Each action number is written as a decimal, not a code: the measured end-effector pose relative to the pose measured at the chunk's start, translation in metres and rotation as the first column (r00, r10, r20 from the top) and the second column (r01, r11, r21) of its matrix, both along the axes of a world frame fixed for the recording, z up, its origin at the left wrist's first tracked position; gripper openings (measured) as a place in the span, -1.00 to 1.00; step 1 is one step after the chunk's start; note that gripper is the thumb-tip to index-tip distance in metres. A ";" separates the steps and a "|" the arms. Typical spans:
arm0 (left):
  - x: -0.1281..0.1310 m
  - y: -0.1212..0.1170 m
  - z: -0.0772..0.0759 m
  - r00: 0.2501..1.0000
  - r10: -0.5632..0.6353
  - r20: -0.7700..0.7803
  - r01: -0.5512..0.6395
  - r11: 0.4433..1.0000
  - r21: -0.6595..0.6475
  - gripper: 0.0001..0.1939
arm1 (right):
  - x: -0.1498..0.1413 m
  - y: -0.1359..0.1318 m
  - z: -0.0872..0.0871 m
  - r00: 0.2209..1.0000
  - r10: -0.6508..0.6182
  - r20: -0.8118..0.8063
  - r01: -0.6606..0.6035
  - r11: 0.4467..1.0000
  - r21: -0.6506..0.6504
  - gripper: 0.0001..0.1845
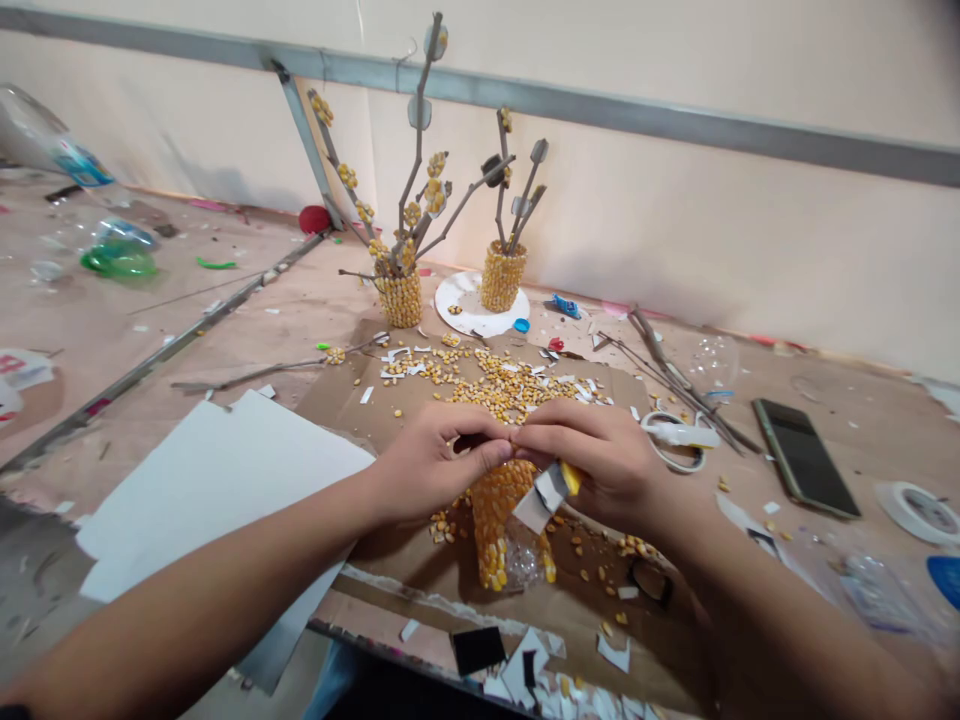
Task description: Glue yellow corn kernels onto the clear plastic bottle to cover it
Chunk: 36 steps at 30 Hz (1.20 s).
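Note:
My left hand (442, 455) and my right hand (600, 455) meet at their fingertips in the middle of the cardboard. Both are closed in a pinch, and whatever lies between the fingertips is too small to make out. A white-and-grey flat piece with a yellow end (551, 492) sticks out below my right hand, apparently held in its curled fingers. Just beneath both hands is a clear plastic container covered with corn kernels (491, 520), its lower right side still bare. Loose corn kernels (502, 385) lie heaped beyond my fingers.
Two corn-covered pots (399, 300) with twigs stand at the back, one on a white disc (469, 310). White sheets (210, 490) lie left. On the right are scissors (679, 440), twigs (667, 375), a phone (806, 455) and a tape roll (919, 512). Paper scraps (517, 670) litter the front edge.

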<state>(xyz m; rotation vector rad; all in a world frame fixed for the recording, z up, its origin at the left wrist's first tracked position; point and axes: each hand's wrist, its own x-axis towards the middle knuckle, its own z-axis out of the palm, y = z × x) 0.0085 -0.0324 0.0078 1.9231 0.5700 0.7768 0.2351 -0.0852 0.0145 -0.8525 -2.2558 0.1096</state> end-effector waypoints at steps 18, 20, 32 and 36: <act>-0.017 0.014 0.005 0.866 -0.094 -0.492 0.051 0.994 -0.100 -0.41 | 0.041 0.012 0.025 0.991 0.107 -0.084 -0.135 0.699 -0.702 -0.87; -0.016 0.014 0.003 0.851 -0.114 -0.513 0.047 0.989 -0.141 -0.39 | 0.034 0.010 0.022 0.991 0.132 -0.009 -0.097 0.673 -0.733 -0.87; -0.009 0.019 -0.003 0.853 -0.169 -0.494 0.066 0.973 -0.219 -0.43 | 0.012 -0.011 0.021 0.964 0.152 0.217 0.028 0.756 -0.654 -0.29; -0.007 0.020 -0.004 0.870 -0.169 -0.463 0.073 0.973 -0.218 -0.47 | 0.010 -0.013 0.017 0.960 0.147 0.239 0.048 0.753 -0.656 -0.32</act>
